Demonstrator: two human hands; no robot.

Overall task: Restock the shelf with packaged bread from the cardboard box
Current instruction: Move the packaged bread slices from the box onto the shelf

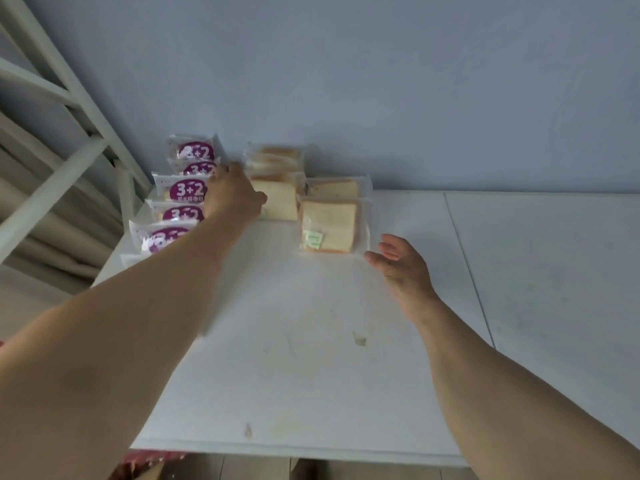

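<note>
Nearest the camera, two bare forearms reach over the front edge of a white shelf. The left hand lies over the packs at the back, between the two kinds; whether its fingers grasp anything I cannot tell. The right hand hovers with fingers released, just beside the nearest clear bread pack. Five purple "3+2" packs stand in a row at the left. Right of them are about four clear packs of sliced bread, partly hidden. The shelf board is stained, against a pale blue wall; a white frame stands left.
</note>
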